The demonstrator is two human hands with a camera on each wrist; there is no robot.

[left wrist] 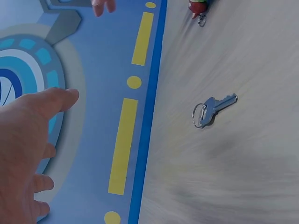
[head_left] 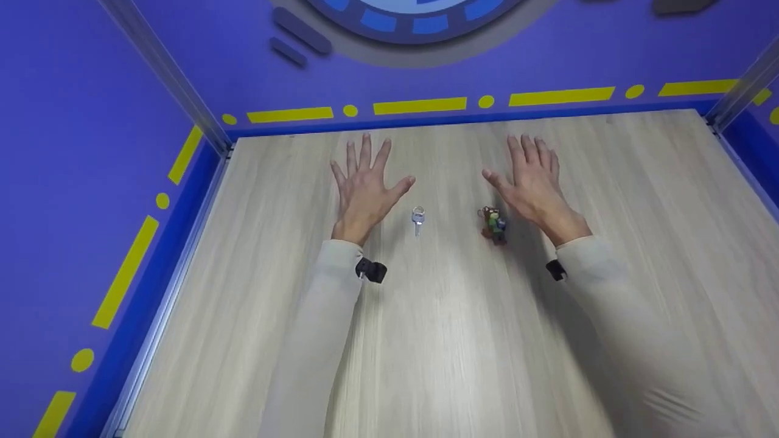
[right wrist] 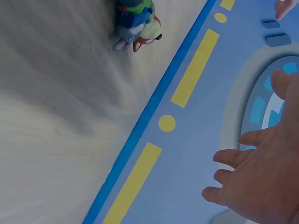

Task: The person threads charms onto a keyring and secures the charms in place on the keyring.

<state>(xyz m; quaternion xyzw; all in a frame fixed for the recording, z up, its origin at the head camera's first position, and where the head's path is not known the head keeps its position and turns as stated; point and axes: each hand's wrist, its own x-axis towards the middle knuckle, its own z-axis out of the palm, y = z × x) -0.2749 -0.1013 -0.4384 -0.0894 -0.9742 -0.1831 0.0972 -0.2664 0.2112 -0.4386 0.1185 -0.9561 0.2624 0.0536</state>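
A silver key (head_left: 417, 220) with a small ring through its head lies on the wooden table, between the two hands. To its right lies a keychain figure (head_left: 495, 225), a fox in green with a grey-and-blue rabbit (right wrist: 132, 28) against it, and a metal ring (left wrist: 202, 20) at one end. My left hand (head_left: 365, 193), fingers spread, hovers to the left of the key and holds nothing. Just beyond the figure, on its right, my right hand (head_left: 532, 185) hangs palm down with straight fingers and nothing in it.
The light wood table (head_left: 426, 340) runs back to a blue panel (head_left: 426, 79) with yellow dashes and dots. Another blue panel (head_left: 73, 182) stands along the left side, with a metal rail (head_left: 161, 322) at its foot. Black wrist mounts (head_left: 371, 270) sit on both sleeves.
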